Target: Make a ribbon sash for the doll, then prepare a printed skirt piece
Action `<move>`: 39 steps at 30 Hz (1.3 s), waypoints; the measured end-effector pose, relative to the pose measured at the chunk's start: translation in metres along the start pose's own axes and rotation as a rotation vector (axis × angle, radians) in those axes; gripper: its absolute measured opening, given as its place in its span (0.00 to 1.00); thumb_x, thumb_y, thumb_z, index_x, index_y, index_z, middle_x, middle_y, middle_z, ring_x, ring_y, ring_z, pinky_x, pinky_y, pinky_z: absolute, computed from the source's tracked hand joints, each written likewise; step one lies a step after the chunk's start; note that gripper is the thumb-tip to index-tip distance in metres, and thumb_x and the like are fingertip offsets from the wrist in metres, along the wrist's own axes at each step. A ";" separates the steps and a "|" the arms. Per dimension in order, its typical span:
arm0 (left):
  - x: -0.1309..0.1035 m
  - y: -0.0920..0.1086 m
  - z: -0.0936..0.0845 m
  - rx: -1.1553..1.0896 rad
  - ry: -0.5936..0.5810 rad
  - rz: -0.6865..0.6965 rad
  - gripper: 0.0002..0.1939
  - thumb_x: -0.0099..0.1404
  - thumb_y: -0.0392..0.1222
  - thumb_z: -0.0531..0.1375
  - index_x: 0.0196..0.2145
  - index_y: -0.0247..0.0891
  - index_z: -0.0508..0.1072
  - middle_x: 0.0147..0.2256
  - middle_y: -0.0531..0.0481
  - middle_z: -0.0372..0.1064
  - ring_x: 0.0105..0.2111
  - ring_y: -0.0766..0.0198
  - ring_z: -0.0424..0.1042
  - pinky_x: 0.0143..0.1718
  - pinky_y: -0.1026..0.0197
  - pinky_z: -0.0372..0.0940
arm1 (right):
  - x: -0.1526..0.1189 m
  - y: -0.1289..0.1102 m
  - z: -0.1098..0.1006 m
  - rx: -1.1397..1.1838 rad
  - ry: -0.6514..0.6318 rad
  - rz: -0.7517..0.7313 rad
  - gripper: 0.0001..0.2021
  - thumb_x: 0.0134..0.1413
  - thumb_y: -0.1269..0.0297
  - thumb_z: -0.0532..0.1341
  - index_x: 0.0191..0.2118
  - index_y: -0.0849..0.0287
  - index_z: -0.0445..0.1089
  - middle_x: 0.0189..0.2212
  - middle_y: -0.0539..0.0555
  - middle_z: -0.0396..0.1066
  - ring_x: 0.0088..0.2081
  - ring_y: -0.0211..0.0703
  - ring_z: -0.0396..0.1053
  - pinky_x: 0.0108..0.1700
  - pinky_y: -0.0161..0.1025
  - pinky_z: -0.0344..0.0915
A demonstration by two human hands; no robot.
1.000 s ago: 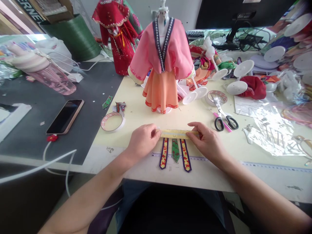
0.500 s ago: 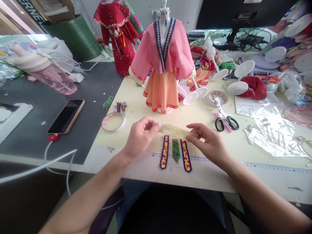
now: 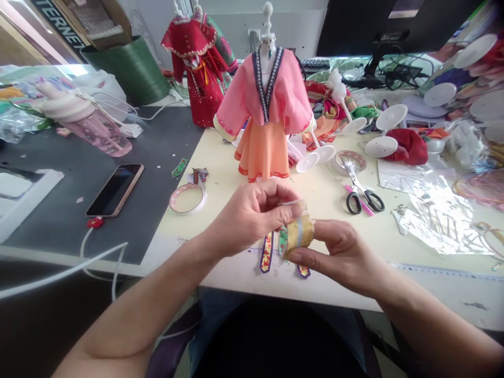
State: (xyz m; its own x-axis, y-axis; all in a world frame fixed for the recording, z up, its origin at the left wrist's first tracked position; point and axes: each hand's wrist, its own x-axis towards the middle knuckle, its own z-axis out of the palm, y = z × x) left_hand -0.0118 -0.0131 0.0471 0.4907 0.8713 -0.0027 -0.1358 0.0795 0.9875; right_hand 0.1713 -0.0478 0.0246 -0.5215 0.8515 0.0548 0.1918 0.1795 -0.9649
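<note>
My left hand pinches the upper end of a yellowish fabric strip with a pale band along its middle. My right hand grips the lower part of this strip between thumb and fingers, so it bends in a curve. Beside it shows a green patterned piece; whether it is the strip's other side or lies on the table, I cannot tell. Below, a yellow-and-red trim piece with dark edges lies on the table. A similar trim piece is mostly hidden behind my right hand.
A small doll figure in a pink jacket and orange skirt stands behind my hands. Tape rolls, black-handled scissors and plastic wrappers lie around. At left are a phone and a pink bottle.
The fabric strip, stretched flat between my hands before, is now bent and tilted. My left hand has moved right, close to my right hand, which has shifted slightly down and right.
</note>
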 end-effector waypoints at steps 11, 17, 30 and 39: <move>-0.017 -0.036 0.007 -0.157 -0.046 -0.330 0.15 0.53 0.43 0.68 0.34 0.33 0.69 0.27 0.53 0.66 0.27 0.70 0.66 0.29 0.67 0.59 | -0.002 0.013 0.012 0.398 0.459 -0.015 0.02 0.51 0.68 0.64 0.33 0.54 0.72 0.26 0.47 0.70 0.27 0.33 0.67 0.28 0.30 0.66; -0.021 -0.038 -0.003 -0.024 -0.006 -0.289 0.09 0.57 0.41 0.64 0.30 0.33 0.69 0.28 0.52 0.66 0.29 0.70 0.65 0.30 0.67 0.58 | -0.005 0.018 0.008 0.525 0.532 0.027 0.03 0.47 0.68 0.65 0.30 0.56 0.71 0.28 0.47 0.67 0.27 0.31 0.62 0.30 0.30 0.64; -0.011 -0.047 -0.031 0.302 0.242 -0.176 0.06 0.58 0.40 0.60 0.35 0.37 0.69 0.27 0.54 0.66 0.28 0.69 0.66 0.34 0.65 0.60 | -0.002 0.046 -0.015 0.127 0.505 0.193 0.09 0.49 0.60 0.64 0.26 0.57 0.67 0.20 0.47 0.62 0.23 0.34 0.56 0.24 0.34 0.52; -0.005 -0.062 -0.034 0.850 0.296 -0.120 0.14 0.59 0.40 0.56 0.43 0.39 0.70 0.33 0.51 0.69 0.24 0.69 0.63 0.30 0.65 0.60 | 0.007 0.069 -0.017 -0.392 0.435 0.263 0.08 0.52 0.59 0.59 0.29 0.57 0.66 0.19 0.46 0.61 0.22 0.34 0.56 0.24 0.35 0.53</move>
State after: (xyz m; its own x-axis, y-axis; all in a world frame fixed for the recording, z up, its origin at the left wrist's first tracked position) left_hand -0.0352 -0.0054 -0.0198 0.2037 0.9783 -0.0379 0.6402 -0.1038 0.7612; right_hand 0.1952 -0.0212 -0.0374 -0.0467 0.9989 0.0080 0.6000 0.0344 -0.7993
